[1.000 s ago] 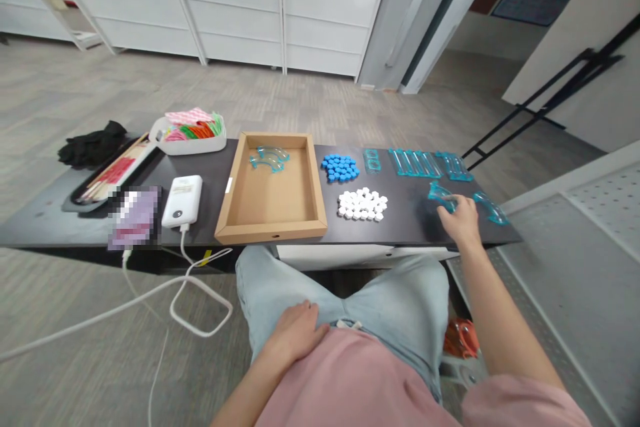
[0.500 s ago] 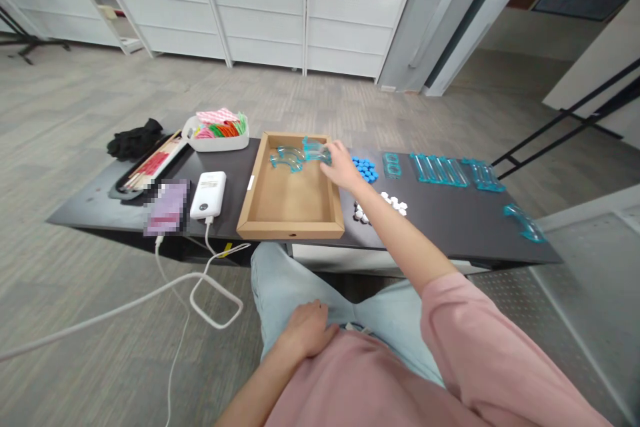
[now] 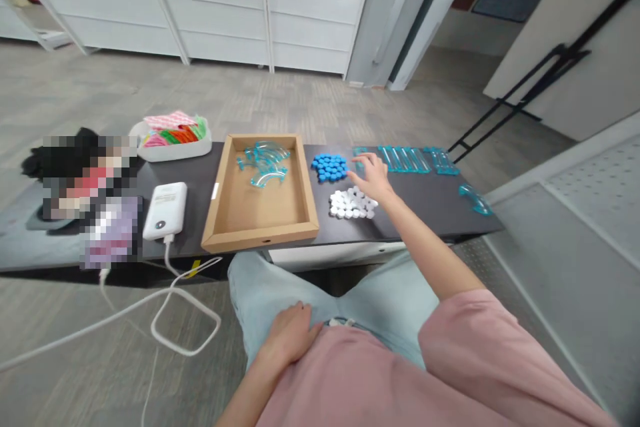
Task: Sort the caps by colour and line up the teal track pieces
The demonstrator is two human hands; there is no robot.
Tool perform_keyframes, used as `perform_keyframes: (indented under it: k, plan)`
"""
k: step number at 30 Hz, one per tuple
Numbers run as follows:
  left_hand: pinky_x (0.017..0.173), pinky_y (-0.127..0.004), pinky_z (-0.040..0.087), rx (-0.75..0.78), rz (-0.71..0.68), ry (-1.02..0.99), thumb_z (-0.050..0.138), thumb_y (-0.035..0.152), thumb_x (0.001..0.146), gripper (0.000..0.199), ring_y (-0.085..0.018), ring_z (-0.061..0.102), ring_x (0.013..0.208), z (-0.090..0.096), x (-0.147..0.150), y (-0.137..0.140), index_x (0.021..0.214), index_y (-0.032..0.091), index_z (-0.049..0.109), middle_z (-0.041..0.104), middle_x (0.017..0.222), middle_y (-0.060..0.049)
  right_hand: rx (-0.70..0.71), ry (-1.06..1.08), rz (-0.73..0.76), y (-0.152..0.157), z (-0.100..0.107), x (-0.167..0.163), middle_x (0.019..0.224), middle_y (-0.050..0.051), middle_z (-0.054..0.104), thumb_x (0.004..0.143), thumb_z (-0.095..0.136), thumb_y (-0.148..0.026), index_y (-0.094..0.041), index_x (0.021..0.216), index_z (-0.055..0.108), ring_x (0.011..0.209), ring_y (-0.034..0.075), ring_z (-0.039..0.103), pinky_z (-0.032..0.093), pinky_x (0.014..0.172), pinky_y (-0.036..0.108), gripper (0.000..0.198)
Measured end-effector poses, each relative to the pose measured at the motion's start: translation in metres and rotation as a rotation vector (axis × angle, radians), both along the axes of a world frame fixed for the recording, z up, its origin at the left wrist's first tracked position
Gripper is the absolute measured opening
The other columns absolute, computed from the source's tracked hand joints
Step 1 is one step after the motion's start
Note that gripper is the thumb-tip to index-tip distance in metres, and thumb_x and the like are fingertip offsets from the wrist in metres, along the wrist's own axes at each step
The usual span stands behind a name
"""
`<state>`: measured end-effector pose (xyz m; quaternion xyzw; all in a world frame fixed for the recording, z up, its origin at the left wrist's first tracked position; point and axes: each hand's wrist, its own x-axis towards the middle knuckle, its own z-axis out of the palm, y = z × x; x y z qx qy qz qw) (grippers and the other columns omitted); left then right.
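**Right hand over the little caps, nothing in it**

Head view: right hand (image 3: 374,177) hovers fingers spread, empty, between the blue caps (image 3: 329,167) and white caps (image 3: 353,203) on the dark surface (image 3: 430,203). Clear teal curved pieces (image 3: 264,161) sit in the cardboard tray (image 3: 260,235). Left hand (image 3: 287,333) lies loosely open on the person's lap, holding nothing.

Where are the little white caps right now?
In the head view, the pile of small white plastic caps lies on the black table, right of the brown cardboard tray, just nearer than the blue caps, by the right hand.
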<state>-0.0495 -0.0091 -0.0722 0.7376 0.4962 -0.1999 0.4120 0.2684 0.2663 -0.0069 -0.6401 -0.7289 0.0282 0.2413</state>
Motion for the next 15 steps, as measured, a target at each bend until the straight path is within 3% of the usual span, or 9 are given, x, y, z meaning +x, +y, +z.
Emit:
perform_keyframes:
  k: [4, 7, 9, 11, 15]
  plan:
    - [0.127, -0.05, 0.056, 0.034, -0.019, -0.041, 0.042, 0.044, 0.116, 0.056, -0.041, 0.075, 0.15, -0.008, -0.001, 0.002, 0.149, 0.016, 0.078, 0.077, 0.156, -0.023, 0.005, 0.036, -0.502, -0.061, -0.001, 0.137, 0.179, 0.025, 0.061, 0.108, 0.065, -0.042, -0.023, 0.162, 0.071, 0.165, 0.044, 0.056, 0.042, 0.135, 0.067, 0.057]
    - [0.122, -0.045, 0.059, 0.129, 0.06, -0.198, 0.041, 0.047, 0.116, 0.054, -0.035, 0.078, 0.14, -0.01, 0.001, 0.005, 0.148, 0.026, 0.078, 0.079, 0.15, -0.016, -0.028, 0.06, -0.82, -0.099, 0.004, 0.215, 0.192, 0.028, 0.047, 0.108, 0.067, -0.045, -0.019, 0.175, 0.062, 0.176, 0.044, 0.045, 0.035, 0.142, 0.066, 0.072]
    - [0.121, -0.045, 0.06, 0.237, 0.175, -0.332, 0.036, 0.054, 0.117, 0.06, -0.036, 0.078, 0.135, -0.008, 0.004, 0.007, 0.151, 0.028, 0.079, 0.079, 0.145, -0.015, -0.109, 0.07, -0.916, -0.114, 0.006, 0.249, 0.197, 0.028, 0.041, 0.109, 0.069, -0.05, -0.017, 0.182, 0.056, 0.181, 0.044, 0.04, 0.031, 0.145, 0.063, 0.081]
    - [0.122, -0.047, 0.061, 0.338, 0.278, -0.413, 0.032, 0.06, 0.116, 0.066, -0.038, 0.076, 0.135, -0.003, 0.006, 0.008, 0.152, 0.029, 0.079, 0.079, 0.141, -0.017, -0.221, 0.072, -0.942, -0.12, 0.005, 0.27, 0.193, 0.029, 0.047, 0.111, 0.068, -0.051, -0.015, 0.183, 0.056, 0.178, 0.044, 0.044, 0.032, 0.144, 0.061, 0.081]
    - [0.126, -0.05, 0.062, 0.441, 0.343, -0.412, 0.029, 0.06, 0.115, 0.069, -0.04, 0.073, 0.137, 0.006, 0.013, 0.008, 0.153, 0.033, 0.081, 0.078, 0.142, -0.019, -0.297, 0.029, -0.896, -0.122, -0.006, 0.281, 0.172, 0.031, 0.066, 0.114, 0.055, -0.036, -0.014, 0.163, 0.075, 0.163, 0.046, 0.058, 0.039, 0.137, 0.064, 0.058]
